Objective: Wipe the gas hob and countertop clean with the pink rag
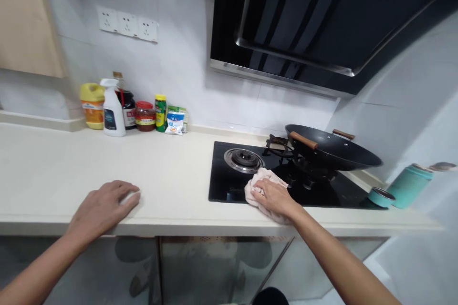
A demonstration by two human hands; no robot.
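My right hand (274,196) presses a pale pink cloth (255,188) onto the front edge of the black glass gas stove (225,186), its fingers curled over the cloth. Part of the cloth hangs past the glass onto the counter. Just behind it lies the left burner (244,160), bare of any pan and ringed with metal. My left hand (105,205) rests on the white countertop (168,176) near the front edge, holding nothing, with the thumb apart from the loosely bent fingers.
A black wok (334,147) with wooden handles sits on the right burner. Beyond it stand a turquoise canister (411,186) and a small turquoise lid (381,197). Along the wall are a spray bottle (113,112), a yellow jug (92,105) and several condiments. A range hood (286,24) overhangs the stove.
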